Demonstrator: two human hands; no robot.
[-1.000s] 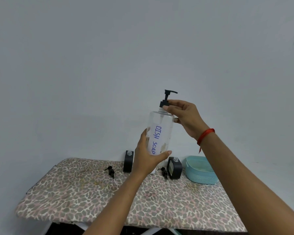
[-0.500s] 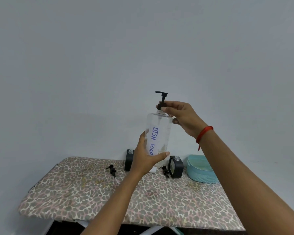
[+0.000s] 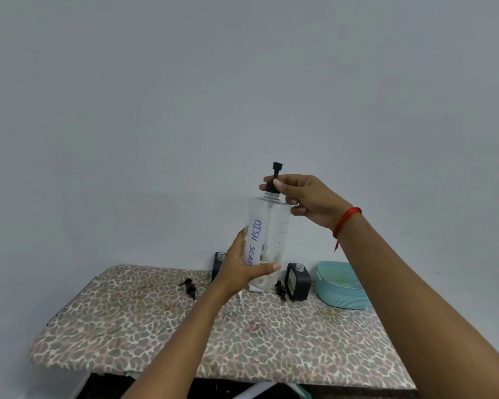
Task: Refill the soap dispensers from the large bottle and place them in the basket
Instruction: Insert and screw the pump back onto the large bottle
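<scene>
Pump head (image 3: 277, 167) on the large bottle (image 3: 274, 226) has turned since half a second back: the spout was pointing left and is now showing end-on. The bottle is otherwise staying in much the same spot.

The bottle is being held upright between both hands, in front of the far part of the counter (image 3: 156, 326), with "DISH SOAP" lettering running down its side. The right hand (image 3: 308, 203) is pinching the pump head at its black collar, thumb and fingers (image 3: 280, 184) closing round it. The left hand (image 3: 239, 269) is wrapping the bottle's lower body, thumb lying across the front. A red string (image 3: 344, 223) is circling the right wrist.

- **Far side of the counter:**
  - The left dispenser (image 3: 219, 262) is standing partly hidden behind the left hand.
  - The right dispenser (image 3: 298, 282) is standing with its neck open.
- **Loose pumps:**
  - The left loose pump (image 3: 189, 287) is lying well left of the bottle.
  - The right loose pump (image 3: 280, 289) is lying just beside the right dispenser.
- **Basket:** The teal basket (image 3: 343, 299) is sitting just right of the right dispenser.
</scene>
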